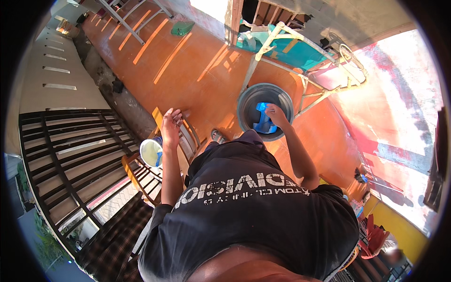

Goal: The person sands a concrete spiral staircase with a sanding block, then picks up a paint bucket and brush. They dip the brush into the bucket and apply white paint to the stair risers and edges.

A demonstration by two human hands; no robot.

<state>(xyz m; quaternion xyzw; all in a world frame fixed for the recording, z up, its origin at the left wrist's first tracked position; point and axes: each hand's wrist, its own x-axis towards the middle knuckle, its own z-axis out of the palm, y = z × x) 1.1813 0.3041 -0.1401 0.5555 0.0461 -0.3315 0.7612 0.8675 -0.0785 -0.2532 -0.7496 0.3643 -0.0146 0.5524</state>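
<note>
My right hand [276,115] is at the upper right end of a blue plastic piece [262,121], its fingers closed on the edge. The piece is over a round dark basin [246,102] on the floor; whether it touches the basin I cannot tell. My left hand [172,120] is raised to the left, empty, with its fingers loosely apart. Near my left forearm is a white bucket [149,152] with pale contents and a blue object [159,158] in it, beside a wooden-armed chair [131,173].
A pale metal frame [262,53] stands just behind the basin. A black barred railing [74,148] runs along the left. A ladder-like metal frame [121,19] and a green dustpan-like object [182,28] are farther off on the orange floor. Red cloth [373,238] lies at lower right.
</note>
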